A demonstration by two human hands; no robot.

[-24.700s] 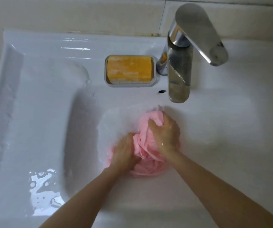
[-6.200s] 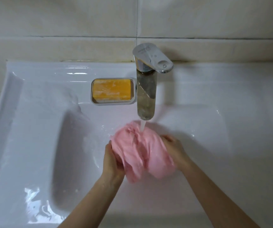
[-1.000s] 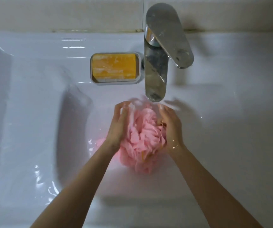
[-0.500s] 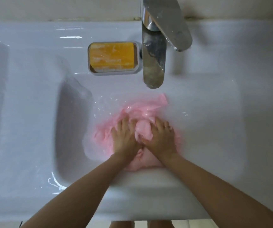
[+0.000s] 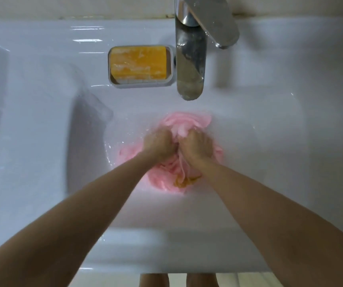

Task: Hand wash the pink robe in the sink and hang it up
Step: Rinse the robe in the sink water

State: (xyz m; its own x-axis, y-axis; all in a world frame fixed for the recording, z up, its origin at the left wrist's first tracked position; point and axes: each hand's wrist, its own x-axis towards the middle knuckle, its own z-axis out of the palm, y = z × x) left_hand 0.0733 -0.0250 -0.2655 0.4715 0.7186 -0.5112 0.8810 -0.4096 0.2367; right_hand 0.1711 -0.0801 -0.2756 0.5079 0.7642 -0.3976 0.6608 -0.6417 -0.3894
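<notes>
The pink robe (image 5: 189,121) lies bunched and wet in the water at the bottom of the white sink (image 5: 42,125). My left hand (image 5: 159,142) and my right hand (image 5: 197,145) sit side by side in the middle of it. Both have their fingers curled into the cloth, and a fold of pink bulges up between them. More pink cloth spreads under and behind my wrists. A small yellow-orange patch (image 5: 184,181) shows on the cloth near my right wrist.
A chrome tap (image 5: 190,65) reaches over the basin from the back rim, with no water running from it. To its left a grey soap dish (image 5: 172,65) holds an orange soap bar (image 5: 138,62). A tiled wall stands behind. The front rim of the sink lies below my forearms.
Half a second ago my hands pressed flat on the spread robe. Now their fingers are curled into it and the cloth is gathered into a tighter bunch.
</notes>
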